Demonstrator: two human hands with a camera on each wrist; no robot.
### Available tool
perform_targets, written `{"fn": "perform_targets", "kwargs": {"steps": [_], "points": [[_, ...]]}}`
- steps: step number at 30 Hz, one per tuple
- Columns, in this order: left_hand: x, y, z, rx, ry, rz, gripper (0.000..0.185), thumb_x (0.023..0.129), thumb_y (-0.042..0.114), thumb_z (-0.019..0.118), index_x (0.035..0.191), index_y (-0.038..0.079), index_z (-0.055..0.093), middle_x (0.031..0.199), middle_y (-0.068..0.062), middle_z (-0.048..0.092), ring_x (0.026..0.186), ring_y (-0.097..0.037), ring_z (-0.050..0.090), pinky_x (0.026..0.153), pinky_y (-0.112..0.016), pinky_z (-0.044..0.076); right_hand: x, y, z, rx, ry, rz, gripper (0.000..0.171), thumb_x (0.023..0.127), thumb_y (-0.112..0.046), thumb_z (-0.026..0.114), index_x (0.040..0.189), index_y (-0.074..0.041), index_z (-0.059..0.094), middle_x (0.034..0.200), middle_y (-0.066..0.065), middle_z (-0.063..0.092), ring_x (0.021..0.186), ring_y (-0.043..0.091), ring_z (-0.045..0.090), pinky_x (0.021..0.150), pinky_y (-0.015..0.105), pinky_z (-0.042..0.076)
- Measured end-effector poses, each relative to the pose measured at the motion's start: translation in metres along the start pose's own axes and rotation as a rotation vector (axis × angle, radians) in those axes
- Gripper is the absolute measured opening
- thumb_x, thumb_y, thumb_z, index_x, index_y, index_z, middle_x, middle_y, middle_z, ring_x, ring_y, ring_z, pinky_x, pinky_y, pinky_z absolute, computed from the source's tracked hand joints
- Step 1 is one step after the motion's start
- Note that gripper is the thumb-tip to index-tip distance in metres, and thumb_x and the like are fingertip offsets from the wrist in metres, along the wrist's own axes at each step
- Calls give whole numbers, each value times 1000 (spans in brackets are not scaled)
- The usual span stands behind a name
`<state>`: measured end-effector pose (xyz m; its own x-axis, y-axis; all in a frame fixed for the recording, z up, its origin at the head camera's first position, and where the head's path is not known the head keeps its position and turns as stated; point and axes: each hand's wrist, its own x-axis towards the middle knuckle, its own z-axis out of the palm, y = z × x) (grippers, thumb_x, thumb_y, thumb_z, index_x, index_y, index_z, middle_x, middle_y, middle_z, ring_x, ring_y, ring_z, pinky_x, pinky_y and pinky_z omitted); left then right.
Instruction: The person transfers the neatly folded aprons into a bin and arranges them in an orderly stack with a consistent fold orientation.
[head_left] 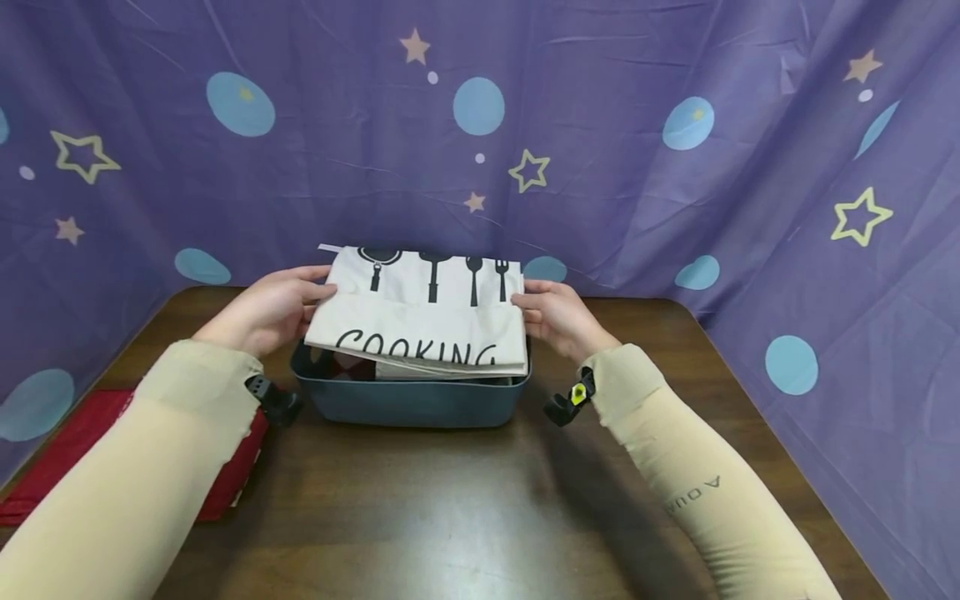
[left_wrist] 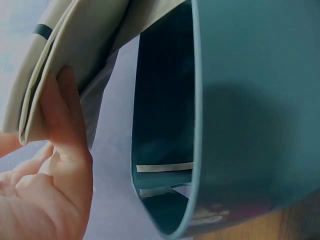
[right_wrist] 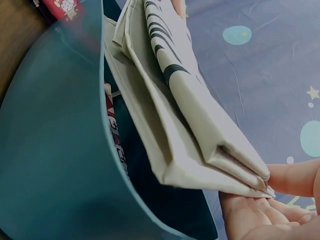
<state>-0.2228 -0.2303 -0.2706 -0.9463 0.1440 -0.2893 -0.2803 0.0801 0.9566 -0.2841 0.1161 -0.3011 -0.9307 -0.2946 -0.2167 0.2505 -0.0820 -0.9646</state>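
The folded cloth [head_left: 420, 321] reads "COOKING" in black letters. The right sleeve [head_left: 697, 492] bears letters, of which "A U" shows.

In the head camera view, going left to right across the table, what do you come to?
Red cloth → left hand → folded white cloth printed COOKING, held at both ends over the dark blue bin → right hand.

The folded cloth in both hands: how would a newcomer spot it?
Find the dark teal bin on the brown table. The folded cloth sits over it, held between left hand and right hand: cream, printed COOKING with black utensils, unlike the red cloth.
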Motion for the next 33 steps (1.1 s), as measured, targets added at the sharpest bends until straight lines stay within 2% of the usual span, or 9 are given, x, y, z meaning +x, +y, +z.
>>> {"fn": "perform_targets", "kwargs": {"steps": [10,13,20,25,27,30,33], "points": [[-1,-3,1,13,24,-21,66,107,18,40,160,16,2,92,14,66,77,-2,66,70,-24,57,-3,2,1,-21,2,20,60,99,-3,53,153,0,27,115,9,57,69,7,64,69,21,56],[-1,-5,1,11,23,-23,66,107,18,40,160,16,2,92,14,66,78,-2,66,71,-24,58,-2,4,1,-25,3,25,60,99,-3,54,153,0,28,119,11,57,71,8,66,70,21,56],[1,-7,1,24,15,-22,66,107,18,39,160,14,1,94,15,65,82,-2,67,74,-26,58,-1,5,1,-54,-6,25,63,100,-5,52,155,-1,22,142,21,49,75,6,66,73,21,55],[2,-9,0,34,27,-31,66,107,18,41,160,14,2,94,16,65,81,-2,67,74,-27,58,-1,6,3,-69,4,34,61,100,-5,52,154,-2,26,136,18,54,74,6,65,74,22,55],[1,-11,0,40,37,-40,66,107,19,41,160,15,2,103,13,63,82,-1,67,76,-26,58,-1,7,4,-73,8,41,59,100,-5,53,154,-2,28,132,16,55,73,6,65,76,23,55],[-1,-13,1,84,73,-41,63,107,18,39,160,15,5,133,-3,54,90,-2,64,78,-25,56,-2,8,5,-98,15,58,59,100,-5,53,153,-1,29,133,15,55,75,7,63,84,27,53],[-5,-14,3,181,148,-23,59,107,14,36,160,12,10,156,-17,34,110,-14,61,81,-24,56,-3,9,5,-111,13,66,57,101,-6,51,153,0,29,142,18,49,96,15,64,99,35,50]]}}
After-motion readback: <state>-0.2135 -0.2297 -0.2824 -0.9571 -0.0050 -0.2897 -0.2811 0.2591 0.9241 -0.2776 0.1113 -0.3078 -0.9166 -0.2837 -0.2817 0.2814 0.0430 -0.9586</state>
